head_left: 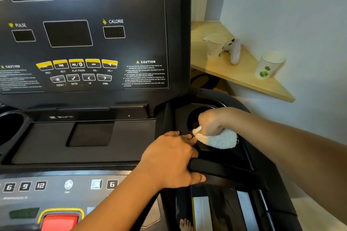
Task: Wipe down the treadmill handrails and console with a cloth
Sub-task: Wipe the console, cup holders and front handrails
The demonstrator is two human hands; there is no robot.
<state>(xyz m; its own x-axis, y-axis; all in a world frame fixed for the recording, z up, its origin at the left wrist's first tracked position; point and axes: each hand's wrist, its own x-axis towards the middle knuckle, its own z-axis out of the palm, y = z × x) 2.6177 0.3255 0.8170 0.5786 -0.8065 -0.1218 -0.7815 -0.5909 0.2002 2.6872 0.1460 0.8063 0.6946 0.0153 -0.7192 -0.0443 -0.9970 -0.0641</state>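
Left hand (170, 157): nearest the camera, palm down on the black handrail (225, 171), fingers wrapped over its inner end, thumb underneath.
Right hand (212, 121): fingers curled tight into a fist, bunching the cloth.
Cloth (217, 139): white, fluffy, pressed onto the tray just below the right cup holder (195, 116), touching the left fingertips.
Console (84, 30): dark panel, blank displays, yellow buttons; red stop button (60, 222) at bottom left.
Shelf (242, 73): wooden, on the wall at right, carrying two paper cups (268, 65) and a white controller (234, 51).
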